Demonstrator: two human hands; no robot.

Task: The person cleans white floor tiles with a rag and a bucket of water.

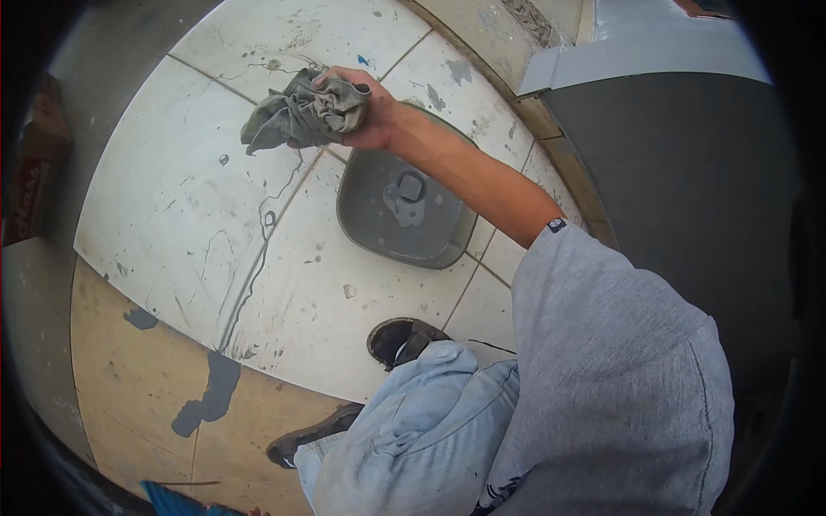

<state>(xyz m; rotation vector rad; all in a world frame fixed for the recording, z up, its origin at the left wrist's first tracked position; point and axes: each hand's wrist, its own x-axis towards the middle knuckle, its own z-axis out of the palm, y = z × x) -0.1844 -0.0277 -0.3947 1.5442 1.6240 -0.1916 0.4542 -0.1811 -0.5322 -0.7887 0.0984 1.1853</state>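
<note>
My right hand (368, 112) is closed around a crumpled grey rag (305, 112). It reaches across the white tiles (172, 202), and the rag's loose end hangs to the left. Below the forearm stands a grey basin (447, 245), partly covered by the arm. In it there is a little liquid with a pale patch and a small squarish shape that I cannot make out. A thin dark wet line (258, 267) runs down the tiles below the rag. My left hand cannot be made out.
My shoes (400, 340) rest on the floor near the tile edge. Beige flooring with grey patches (215, 387) lies below. A red-brown box (39, 163) stands at far left. A dark grey surface (671, 163) with a pale ledge (645, 69) is at right. Something blue (176, 500) shows at the bottom.
</note>
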